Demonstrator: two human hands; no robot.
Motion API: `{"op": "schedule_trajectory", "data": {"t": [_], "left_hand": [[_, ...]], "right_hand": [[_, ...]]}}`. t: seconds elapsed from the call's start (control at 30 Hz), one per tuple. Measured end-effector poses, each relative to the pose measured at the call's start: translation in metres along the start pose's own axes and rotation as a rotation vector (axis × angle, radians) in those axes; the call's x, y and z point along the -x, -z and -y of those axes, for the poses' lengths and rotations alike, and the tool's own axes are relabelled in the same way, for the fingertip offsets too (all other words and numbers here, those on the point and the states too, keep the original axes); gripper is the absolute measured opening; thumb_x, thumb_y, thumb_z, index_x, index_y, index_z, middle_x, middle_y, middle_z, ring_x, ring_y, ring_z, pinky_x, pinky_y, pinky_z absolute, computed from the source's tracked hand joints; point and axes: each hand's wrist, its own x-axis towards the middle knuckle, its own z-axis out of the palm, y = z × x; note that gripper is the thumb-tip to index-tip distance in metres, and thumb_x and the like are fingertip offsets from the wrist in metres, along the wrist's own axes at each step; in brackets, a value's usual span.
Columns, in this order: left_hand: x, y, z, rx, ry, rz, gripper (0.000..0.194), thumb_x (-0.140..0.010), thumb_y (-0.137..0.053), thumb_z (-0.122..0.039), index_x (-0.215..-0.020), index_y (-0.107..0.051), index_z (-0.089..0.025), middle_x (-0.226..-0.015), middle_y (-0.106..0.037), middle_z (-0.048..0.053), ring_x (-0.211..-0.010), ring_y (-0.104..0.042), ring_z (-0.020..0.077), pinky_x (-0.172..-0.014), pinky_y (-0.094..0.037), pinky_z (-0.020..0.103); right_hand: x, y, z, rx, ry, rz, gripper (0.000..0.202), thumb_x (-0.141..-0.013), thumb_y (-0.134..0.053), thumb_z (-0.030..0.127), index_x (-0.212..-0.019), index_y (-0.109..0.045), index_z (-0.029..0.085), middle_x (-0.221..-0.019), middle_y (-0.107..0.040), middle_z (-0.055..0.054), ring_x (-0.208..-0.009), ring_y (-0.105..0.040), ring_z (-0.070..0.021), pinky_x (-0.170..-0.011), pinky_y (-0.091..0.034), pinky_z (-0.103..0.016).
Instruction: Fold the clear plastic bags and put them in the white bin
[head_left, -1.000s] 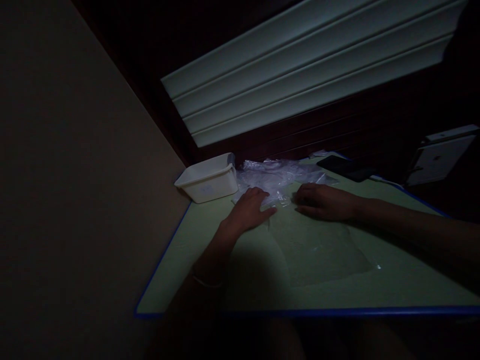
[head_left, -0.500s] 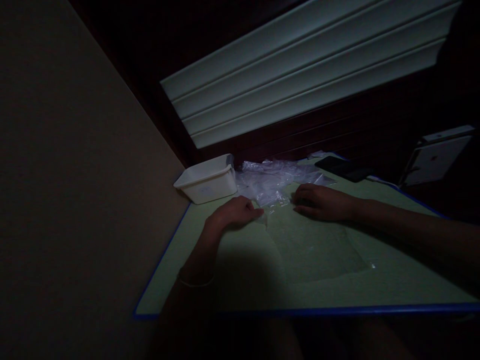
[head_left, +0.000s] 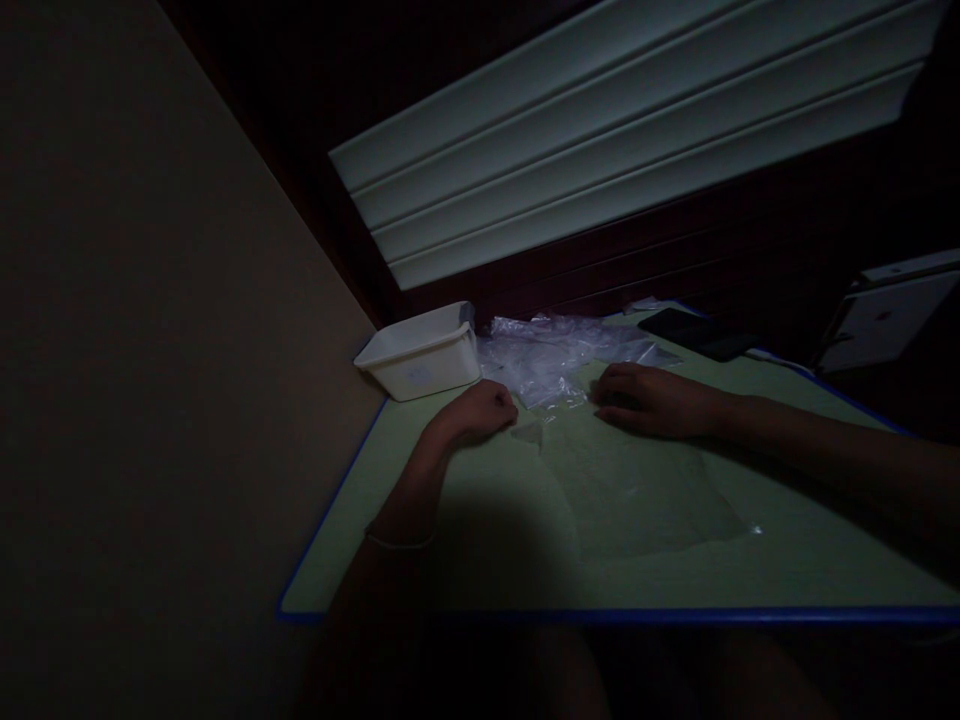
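A clear plastic bag (head_left: 645,500) lies flat on the pale green table, its upper left corner raised in a small fold. Just left of that corner is my left hand (head_left: 480,412), fingers curled in and closed; whatever they may hold is hidden. My right hand (head_left: 649,400) rests at the bag's upper edge, fingers bent, with a dark gap between them and the thumb. Nothing shows in that gap. Behind both hands spreads a loose pile of crumpled clear plastic bags (head_left: 551,355).
A white plastic bin (head_left: 424,365) stands at the table's back left, by the wall. At the back right lies a dark flat object (head_left: 697,333). The table (head_left: 480,560) has a blue edge. A white box (head_left: 885,315) is beyond its right side. The light is dim.
My left hand has drawn slightly left, off the bag's corner, its thumb and fingers curling in. The right hand keeps its place by the bag. The whole view has shifted a little.
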Motion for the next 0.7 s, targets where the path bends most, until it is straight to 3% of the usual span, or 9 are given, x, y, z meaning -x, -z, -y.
{"op": "schedule_trajectory", "data": {"t": [0.13, 0.23, 0.47, 0.6, 0.7], "left_hand": [[0.0032, -0.0003, -0.0012, 0.05, -0.035, 0.091, 0.022, -0.074, -0.059, -0.03, -0.084, -0.066, -0.012, -0.073, -0.064, 0.004, -0.062, -0.055, 0.0127, -0.055, -0.039, 0.022], [0.005, -0.0016, -0.0006, -0.019, -0.117, 0.157, 0.044, -0.067, -0.07, -0.038, -0.105, -0.065, -0.016, -0.087, -0.066, 0.003, -0.071, -0.058, 0.0135, -0.06, -0.041, 0.022], [0.0002, -0.0049, 0.003, -0.046, -0.207, 0.096, 0.018, -0.074, -0.054, -0.022, -0.082, -0.068, -0.015, -0.078, -0.066, 0.002, -0.07, -0.058, 0.0137, -0.063, -0.042, 0.023], [0.0018, -0.0029, 0.0011, 0.061, -0.167, 0.016, 0.014, -0.072, -0.054, -0.02, -0.08, -0.064, -0.013, -0.076, -0.066, 0.003, -0.068, -0.057, 0.0132, -0.061, -0.042, 0.023], [0.0037, -0.003, -0.0023, 0.212, -0.062, 0.046, 0.014, -0.075, -0.052, -0.019, -0.083, -0.06, -0.012, -0.077, -0.067, 0.006, -0.067, -0.059, 0.0126, -0.058, -0.042, 0.022]], "right_hand": [[-0.0001, -0.0016, -0.0018, -0.007, 0.0, -0.016, 0.032, -0.09, -0.049, 0.039, -0.101, -0.066, 0.015, -0.097, -0.064, -0.013, -0.09, -0.06, -0.0243, -0.082, -0.048, -0.038], [-0.0006, -0.0015, -0.0012, -0.015, 0.005, -0.025, 0.031, -0.089, -0.05, 0.04, -0.1, -0.067, 0.016, -0.096, -0.064, -0.012, -0.089, -0.06, -0.0245, -0.082, -0.048, -0.039], [-0.0015, 0.0005, 0.0021, -0.007, -0.001, -0.009, 0.032, -0.09, -0.05, 0.038, -0.102, -0.066, 0.014, -0.097, -0.064, -0.014, -0.09, -0.06, -0.0248, -0.083, -0.048, -0.039], [0.0, 0.0003, 0.0015, -0.002, -0.003, -0.015, 0.033, -0.09, -0.049, 0.039, -0.103, -0.067, 0.013, -0.099, -0.064, -0.014, -0.092, -0.061, -0.0247, -0.084, -0.048, -0.039], [0.0002, -0.0002, 0.0002, -0.008, 0.005, -0.013, 0.034, -0.09, -0.049, 0.039, -0.103, -0.067, 0.014, -0.1, -0.064, -0.015, -0.092, -0.061, -0.0257, -0.085, -0.048, -0.04]]}}
